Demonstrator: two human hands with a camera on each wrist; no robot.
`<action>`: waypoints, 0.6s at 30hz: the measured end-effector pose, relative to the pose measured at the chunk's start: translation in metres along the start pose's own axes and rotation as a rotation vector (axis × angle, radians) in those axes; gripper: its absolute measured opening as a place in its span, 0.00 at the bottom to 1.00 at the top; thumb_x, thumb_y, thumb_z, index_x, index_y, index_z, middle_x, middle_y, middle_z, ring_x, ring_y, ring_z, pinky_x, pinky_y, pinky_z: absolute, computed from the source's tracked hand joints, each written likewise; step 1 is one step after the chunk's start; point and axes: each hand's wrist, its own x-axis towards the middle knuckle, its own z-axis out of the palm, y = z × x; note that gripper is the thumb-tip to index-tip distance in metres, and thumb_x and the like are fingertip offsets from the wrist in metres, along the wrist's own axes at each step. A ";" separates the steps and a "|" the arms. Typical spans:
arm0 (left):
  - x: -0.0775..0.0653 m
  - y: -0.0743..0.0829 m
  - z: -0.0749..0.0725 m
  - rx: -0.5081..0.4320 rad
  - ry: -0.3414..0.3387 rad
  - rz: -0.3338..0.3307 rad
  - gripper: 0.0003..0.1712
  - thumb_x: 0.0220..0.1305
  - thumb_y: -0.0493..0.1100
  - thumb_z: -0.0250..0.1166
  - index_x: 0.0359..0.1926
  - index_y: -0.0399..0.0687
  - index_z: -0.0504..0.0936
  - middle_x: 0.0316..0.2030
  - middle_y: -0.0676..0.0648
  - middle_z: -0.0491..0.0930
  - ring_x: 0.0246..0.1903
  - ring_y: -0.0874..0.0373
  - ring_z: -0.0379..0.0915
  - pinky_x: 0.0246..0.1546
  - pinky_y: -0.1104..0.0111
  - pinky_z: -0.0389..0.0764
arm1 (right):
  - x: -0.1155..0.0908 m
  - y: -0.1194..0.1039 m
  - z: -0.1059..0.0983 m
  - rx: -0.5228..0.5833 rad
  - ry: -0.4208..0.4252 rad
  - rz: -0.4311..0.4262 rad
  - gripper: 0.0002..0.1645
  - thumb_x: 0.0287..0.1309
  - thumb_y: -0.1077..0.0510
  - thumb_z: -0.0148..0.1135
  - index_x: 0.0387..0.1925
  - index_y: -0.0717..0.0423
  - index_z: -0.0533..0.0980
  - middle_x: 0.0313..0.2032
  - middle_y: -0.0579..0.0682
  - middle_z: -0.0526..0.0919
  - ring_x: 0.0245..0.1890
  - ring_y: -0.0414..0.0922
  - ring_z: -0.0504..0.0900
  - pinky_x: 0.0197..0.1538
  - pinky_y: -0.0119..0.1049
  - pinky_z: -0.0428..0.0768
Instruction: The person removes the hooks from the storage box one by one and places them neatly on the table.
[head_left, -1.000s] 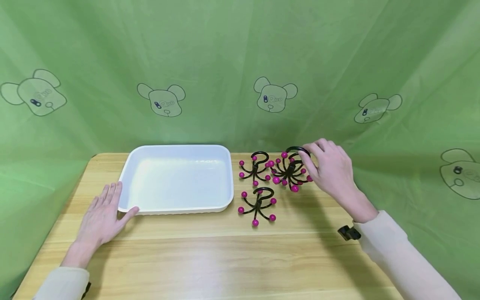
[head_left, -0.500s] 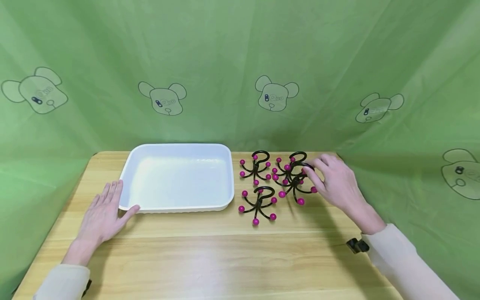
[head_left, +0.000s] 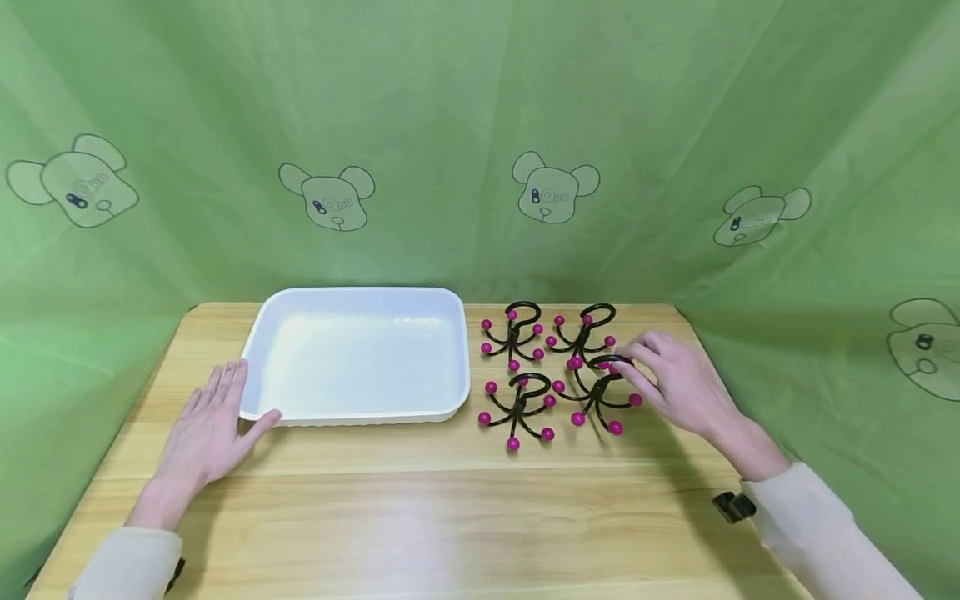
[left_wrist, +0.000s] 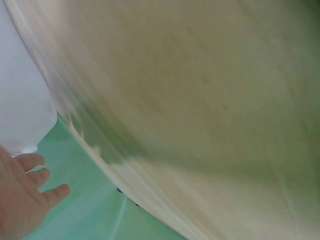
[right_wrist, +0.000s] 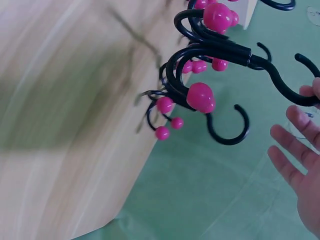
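Note:
My right hand (head_left: 678, 383) pinches the top hook of a black prong hanger with pink ball tips (head_left: 597, 392), at thumb and fingertips. In the right wrist view that hanger (right_wrist: 225, 52) extends from the fingertips at the right edge. Whether its balls touch the table cannot be told. Three more such hangers stand upright: a back left hanger (head_left: 513, 335), a back right hanger (head_left: 582, 335) partly behind the held one, and a front left hanger (head_left: 518, 408). My left hand (head_left: 206, 429) rests with straight fingers against the left front corner of a white tray (head_left: 360, 367).
The wooden table (head_left: 420, 517) ends at a green curtain (head_left: 435, 167) with printed mouse heads, which closes in the back and both sides. The tray sits at the table's back edge, left of the hangers.
My right hand has brought its hanger nearer to me and slightly right, from above the back right hanger to in front of it. The left hand and tray have stayed put.

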 end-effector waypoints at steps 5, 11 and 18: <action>-0.001 0.001 0.000 0.000 -0.002 -0.003 0.57 0.66 0.72 0.46 0.77 0.42 0.33 0.76 0.35 0.38 0.75 0.34 0.38 0.71 0.37 0.48 | -0.010 0.008 0.006 -0.015 -0.053 -0.007 0.10 0.58 0.52 0.65 0.42 0.48 0.81 0.36 0.45 0.81 0.33 0.43 0.79 0.34 0.39 0.79; -0.001 0.000 0.000 0.002 -0.001 -0.004 0.57 0.66 0.73 0.46 0.77 0.43 0.32 0.77 0.35 0.38 0.76 0.35 0.37 0.71 0.37 0.47 | -0.021 0.017 0.015 -0.030 -0.098 -0.018 0.11 0.58 0.52 0.66 0.43 0.48 0.81 0.36 0.45 0.81 0.32 0.41 0.79 0.34 0.38 0.80; 0.000 0.000 0.000 0.011 0.010 0.000 0.56 0.66 0.72 0.46 0.77 0.42 0.33 0.76 0.34 0.38 0.75 0.34 0.36 0.71 0.35 0.47 | -0.028 0.021 0.025 -0.032 -0.126 -0.020 0.11 0.59 0.53 0.65 0.44 0.49 0.81 0.36 0.46 0.81 0.34 0.42 0.78 0.37 0.41 0.80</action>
